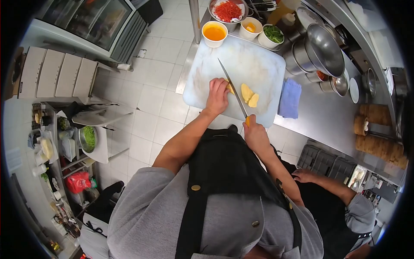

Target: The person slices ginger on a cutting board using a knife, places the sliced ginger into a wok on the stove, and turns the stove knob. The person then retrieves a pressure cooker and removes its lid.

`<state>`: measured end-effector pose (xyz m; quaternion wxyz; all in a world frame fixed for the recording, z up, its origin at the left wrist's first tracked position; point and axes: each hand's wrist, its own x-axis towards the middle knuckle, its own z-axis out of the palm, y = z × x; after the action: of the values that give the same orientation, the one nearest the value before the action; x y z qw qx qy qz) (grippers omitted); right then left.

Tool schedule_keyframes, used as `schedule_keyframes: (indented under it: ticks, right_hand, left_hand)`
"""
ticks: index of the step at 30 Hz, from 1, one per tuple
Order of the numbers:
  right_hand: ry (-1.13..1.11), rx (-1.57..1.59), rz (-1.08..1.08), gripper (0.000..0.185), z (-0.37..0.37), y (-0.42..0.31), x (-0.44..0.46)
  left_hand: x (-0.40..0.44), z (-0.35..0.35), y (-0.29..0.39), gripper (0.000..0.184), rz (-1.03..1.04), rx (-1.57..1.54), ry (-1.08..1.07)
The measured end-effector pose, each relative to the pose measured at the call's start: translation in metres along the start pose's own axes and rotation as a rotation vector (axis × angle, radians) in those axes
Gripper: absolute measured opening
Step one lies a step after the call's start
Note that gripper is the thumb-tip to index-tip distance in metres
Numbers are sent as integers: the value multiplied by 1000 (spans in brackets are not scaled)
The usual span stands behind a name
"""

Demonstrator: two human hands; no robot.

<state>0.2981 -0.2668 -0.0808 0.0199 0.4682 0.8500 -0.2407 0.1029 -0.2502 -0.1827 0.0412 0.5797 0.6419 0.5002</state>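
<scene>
My right hand (256, 134) is wrapped round the yellow handle of a long kitchen knife (235, 92), its blade pointing away over the white cutting board (267, 64). With bent fingers, my left hand (218, 96) presses a yellow piece of what looks like peeled ginger (230, 88) onto the board. The blade lies right against that piece, on its right side; whether it has cut in I cannot tell. Just right of the blade, several pale yellow ginger pieces (247, 92) rest on the board.
Beyond the board stand an orange-filled tub (214, 33), a tub of chopped greens (272, 35) and a bowl of red shreds (228, 11). A blue cloth (290, 98) lies right of it, near metal bowls (324, 49). A co-worker's arm (327, 183) is close on my right.
</scene>
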Motion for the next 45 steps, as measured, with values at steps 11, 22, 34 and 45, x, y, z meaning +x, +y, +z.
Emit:
schedule_keyframes:
  ticks: [11,22,34,45]
  right_hand:
    - [-4,14,-36,32,-5,0,0]
    - [-22,-84,-83,35,40,18,56]
    - [3,-26,-49,30,6,2,15]
    - [-63,-21,-23,28,2,-8,19]
  left_hand:
    - [2,0,1,32,-13,-35,22]
    - [1,1,-1,29,33,-47,27]
    - [0,0,-2,32,-55,-74,58]
    - [0,1,-2,36,-48,-79,67]
